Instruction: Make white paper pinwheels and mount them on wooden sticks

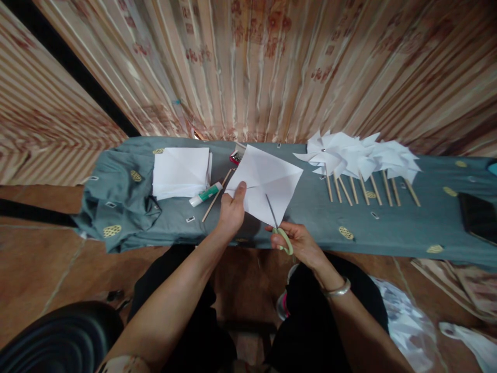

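A square sheet of white paper (267, 173) with crease lines is held up over the table, one corner toward me. My left hand (233, 207) pinches its left side, thumb on top, beside a slit running inward. My right hand (297, 241) grips scissors (285, 241) with pale green handles. Their dark blade lies across the paper near its lower corner, pointing toward the middle. Left of the sheet are a green and white glue stick (205, 195) and a thin wooden stick (213, 204). A small red container (235, 157) sits partly behind the paper.
A stack of white paper (180, 172) lies on the table's left. Several white paper pinwheels (349, 153) on wooden sticks lie at the right. A dark flat device (478, 215) rests near the right end. Curtains (252, 67) hang behind the cloth-covered table (407, 228); a plastic bag (407, 321) is on the floor.
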The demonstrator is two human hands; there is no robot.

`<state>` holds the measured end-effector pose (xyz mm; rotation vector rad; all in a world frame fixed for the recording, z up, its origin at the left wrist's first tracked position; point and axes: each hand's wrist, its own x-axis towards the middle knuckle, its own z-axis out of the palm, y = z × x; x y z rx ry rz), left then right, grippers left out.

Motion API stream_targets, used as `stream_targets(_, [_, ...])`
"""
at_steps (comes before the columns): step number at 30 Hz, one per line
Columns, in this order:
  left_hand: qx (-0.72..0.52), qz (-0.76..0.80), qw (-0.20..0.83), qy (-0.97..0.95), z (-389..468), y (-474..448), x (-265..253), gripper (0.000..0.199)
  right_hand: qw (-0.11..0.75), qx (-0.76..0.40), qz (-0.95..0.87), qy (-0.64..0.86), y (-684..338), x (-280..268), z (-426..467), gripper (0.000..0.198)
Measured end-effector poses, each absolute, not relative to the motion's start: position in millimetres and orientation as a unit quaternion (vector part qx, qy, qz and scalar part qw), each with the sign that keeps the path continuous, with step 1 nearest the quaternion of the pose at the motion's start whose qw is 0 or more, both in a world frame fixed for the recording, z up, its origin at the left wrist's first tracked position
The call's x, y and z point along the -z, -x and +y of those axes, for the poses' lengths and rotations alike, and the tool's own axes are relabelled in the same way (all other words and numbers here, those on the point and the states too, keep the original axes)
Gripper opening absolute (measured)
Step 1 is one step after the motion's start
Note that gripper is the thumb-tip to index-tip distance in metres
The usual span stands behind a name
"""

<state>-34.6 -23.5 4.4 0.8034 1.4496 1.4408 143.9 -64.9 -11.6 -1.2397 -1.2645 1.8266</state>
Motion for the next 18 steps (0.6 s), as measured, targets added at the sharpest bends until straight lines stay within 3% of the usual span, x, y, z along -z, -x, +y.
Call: stream_targets(18, [-0.575, 0.587, 0.468, -0.326, -26.1, 30.5, -4.0, 0.048, 0.309, -0.681, -0.477, 0.462, -145.6, 8.9, -63.3, 0.046])
